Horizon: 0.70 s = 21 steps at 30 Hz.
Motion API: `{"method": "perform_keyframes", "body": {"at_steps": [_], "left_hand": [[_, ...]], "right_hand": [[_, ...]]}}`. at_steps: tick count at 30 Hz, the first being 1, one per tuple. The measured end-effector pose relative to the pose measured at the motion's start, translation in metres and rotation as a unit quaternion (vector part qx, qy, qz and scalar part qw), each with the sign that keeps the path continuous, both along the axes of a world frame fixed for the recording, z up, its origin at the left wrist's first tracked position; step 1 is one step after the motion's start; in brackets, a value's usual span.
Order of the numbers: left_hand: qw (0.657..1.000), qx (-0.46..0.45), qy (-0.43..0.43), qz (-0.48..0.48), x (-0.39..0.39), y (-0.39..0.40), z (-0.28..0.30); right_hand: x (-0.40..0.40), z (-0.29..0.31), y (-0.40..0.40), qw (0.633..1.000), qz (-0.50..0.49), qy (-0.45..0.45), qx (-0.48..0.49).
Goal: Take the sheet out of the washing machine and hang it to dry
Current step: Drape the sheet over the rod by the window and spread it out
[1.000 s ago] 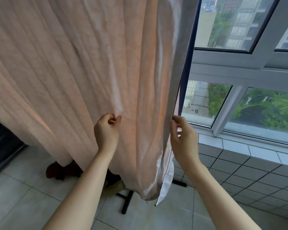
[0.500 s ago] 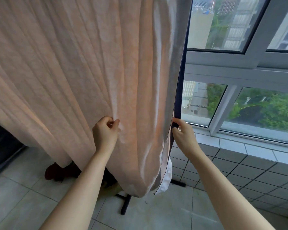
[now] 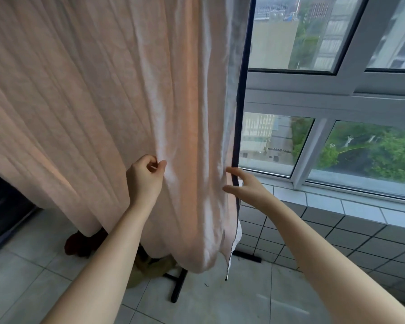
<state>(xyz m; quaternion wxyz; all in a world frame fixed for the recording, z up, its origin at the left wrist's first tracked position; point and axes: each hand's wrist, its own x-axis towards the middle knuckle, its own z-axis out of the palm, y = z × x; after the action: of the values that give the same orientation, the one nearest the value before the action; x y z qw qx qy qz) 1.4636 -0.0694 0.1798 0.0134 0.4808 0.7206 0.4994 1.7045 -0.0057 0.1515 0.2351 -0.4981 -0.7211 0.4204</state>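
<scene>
Nearest the camera, two bare forearms reach fwd over the pale tiled floor (image 3: pixel 255 298). Left hand (image 3: pixel 144 177) has its grip closed on a fold of the pale peach-pink, crinkled cotton sheet (image 3: pixel 98 97), thumb and curled fingers pinching a ridge of cloth approx. mid-width of the lower drape. Right hand (image 3: pixel 247 187) has its grip open: fingers straight and spread, tips at the sheet's right edge, just beside the thin black upright pole of the drying rack (image 3: pixel 242 101); whether tips actually touch cloth or pole, can't tell. Sheet hangs from above frame, so top support not visible; it falls in long vertical pleats w/ bottom corner sagging in a rounded pouch low over the floor, above the rack's black foot (image 3: pixel 178 286). A white inner layer or hem (image 3: pixel 237 232) peeks out at the lower right edge. Judgement: fabric is soft, limp, prob. damp and so heavier than it looks; clings to itself, bunches, won't hold a shape. Not fragile, not slippery. Best taken at the side hem or corner, pinch w/ thumb vs fingers, then drawn sideways to flatten pleats; grabbing mid-panel only gathers more folds. Behind the sheet, low left, a dark appliance front (image 3: pixel 2 206) and sth brown-red on the floor (image 3: pixel 77 244), unclear what. Farthest, white-framed windows (image 3: pixel 337 90) w/ buildings and trees outside.
</scene>
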Motion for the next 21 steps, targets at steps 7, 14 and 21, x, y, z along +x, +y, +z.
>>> {"method": "perform_keyframes", "body": {"at_steps": [7,14,21], "left_hand": [[1.0,-0.004,0.011,-0.002,0.0,-0.001,0.001],[0.999,0.018,0.039,0.004,0.001,0.002,0.018],[0.999,0.018,0.041,-0.002,0.002,0.005,0.018]], "right_hand": [[0.006,-0.019,0.013,0.99,-0.099,-0.075,0.073],[0.02,-0.023,0.022,0.999,-0.015,-0.022,-0.048],[0.0,0.01,0.022,0.993,0.016,0.114,0.031]]}}
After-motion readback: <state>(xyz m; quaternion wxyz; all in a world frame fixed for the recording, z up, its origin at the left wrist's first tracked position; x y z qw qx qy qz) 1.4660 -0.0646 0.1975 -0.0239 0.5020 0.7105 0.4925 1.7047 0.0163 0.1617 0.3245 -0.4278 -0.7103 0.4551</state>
